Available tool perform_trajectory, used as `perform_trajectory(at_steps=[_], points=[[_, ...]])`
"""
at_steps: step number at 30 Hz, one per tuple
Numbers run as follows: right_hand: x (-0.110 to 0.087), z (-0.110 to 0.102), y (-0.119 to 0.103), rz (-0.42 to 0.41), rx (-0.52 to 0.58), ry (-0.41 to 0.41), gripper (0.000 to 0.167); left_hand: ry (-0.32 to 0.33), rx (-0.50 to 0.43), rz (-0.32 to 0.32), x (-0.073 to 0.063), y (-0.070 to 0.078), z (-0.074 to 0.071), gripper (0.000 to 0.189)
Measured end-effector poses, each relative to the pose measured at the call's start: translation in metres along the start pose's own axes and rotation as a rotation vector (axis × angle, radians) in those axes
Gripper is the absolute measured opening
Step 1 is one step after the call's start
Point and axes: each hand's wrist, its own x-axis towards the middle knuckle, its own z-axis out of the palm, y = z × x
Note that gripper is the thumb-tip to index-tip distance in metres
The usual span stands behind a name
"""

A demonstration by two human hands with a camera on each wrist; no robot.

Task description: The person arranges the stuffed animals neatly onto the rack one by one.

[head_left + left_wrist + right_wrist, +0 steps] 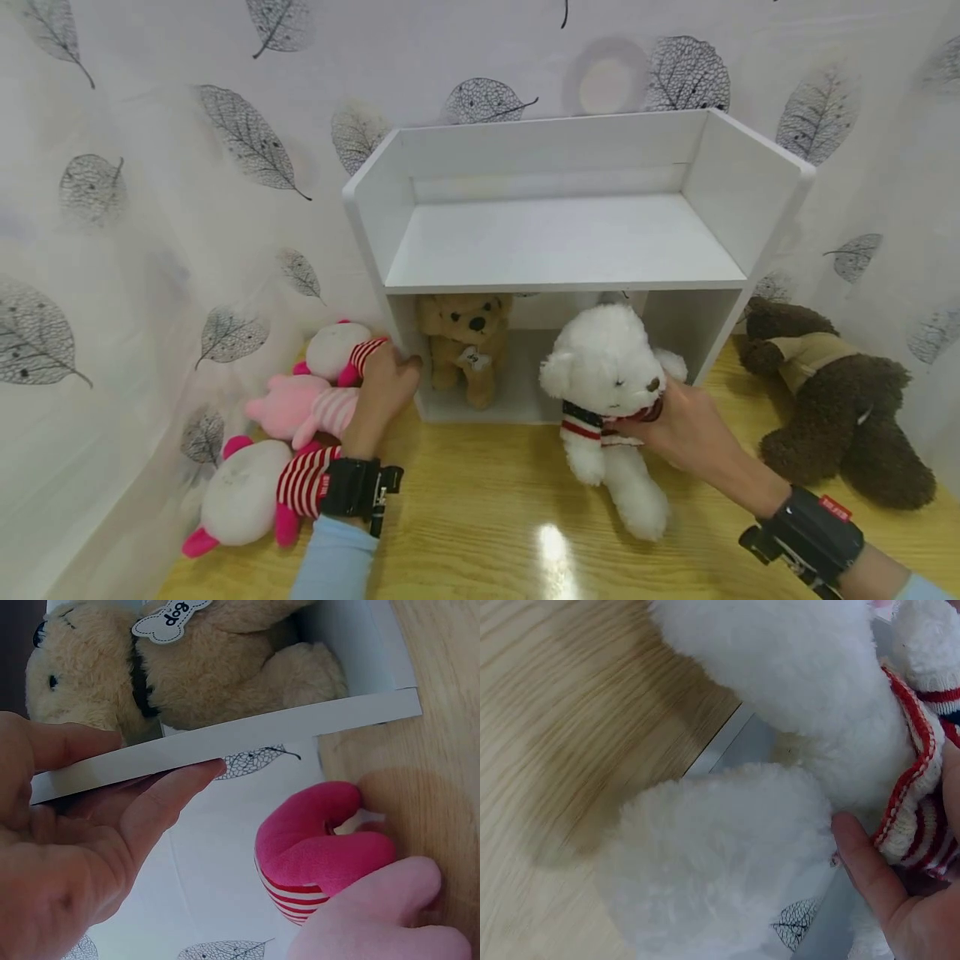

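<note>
My right hand [693, 425] grips a white plush dog [603, 354] by its striped knitted sweater [907, 787], at the front of the shelf's lower compartment. The dog's legs hang over the wooden table. At the left, my left hand [386, 387] holds the side panel of the white shelf [555, 242]. In the left wrist view, the thumb lies on the panel's inner face and the fingers [176, 791] on its outer face. A tan plush dog [476, 333] with a bone-shaped "dog" tag [172, 619] sits inside the lower compartment, against that panel.
Left of the shelf lie a pink plush toy [288, 406] and two white-and-pink plush toys in red stripes, one [247, 492] nearest me. A dark brown plush bear [832, 400] lies right of the shelf. A leaf-patterned curtain [172, 233] hangs behind.
</note>
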Motion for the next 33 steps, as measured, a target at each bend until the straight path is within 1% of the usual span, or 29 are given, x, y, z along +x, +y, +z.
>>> perform_trajectory(at_steps=[6, 8, 15, 19, 25, 29, 33], points=[[0.017, 0.014, 0.000, -0.006, -0.009, 0.073, 0.073, 0.006, -0.001, -0.009, 0.000, 0.001, 0.001, 0.041], [0.022, 0.018, 0.001, 0.019, -0.009, 0.085, 0.072, 0.006, 0.003, -0.011, -0.001, 0.001, 0.001, 0.041], [0.041, 0.034, 0.003, 0.157, 0.031, 0.120, 0.067, 0.011, 0.011, -0.007, -0.001, 0.002, 0.001, 0.042], [0.052, 0.046, 0.007, 0.229, 0.059, 0.138, 0.068, 0.000, 0.011, -0.029, -0.001, 0.001, 0.001, 0.042], [0.061, 0.059, 0.014, 0.279, 0.107, 0.139, 0.066, -0.015, 0.015, -0.064, -0.003, 0.001, 0.002, 0.039], [0.066, 0.065, 0.016, 0.328, 0.119, 0.143, 0.067, -0.006, 0.007, -0.062, -0.003, 0.001, 0.003, 0.039], [0.072, 0.071, 0.017, 0.373, 0.147, 0.124, 0.070, 0.003, 0.006, -0.055, -0.002, 0.001, 0.002, 0.041]])
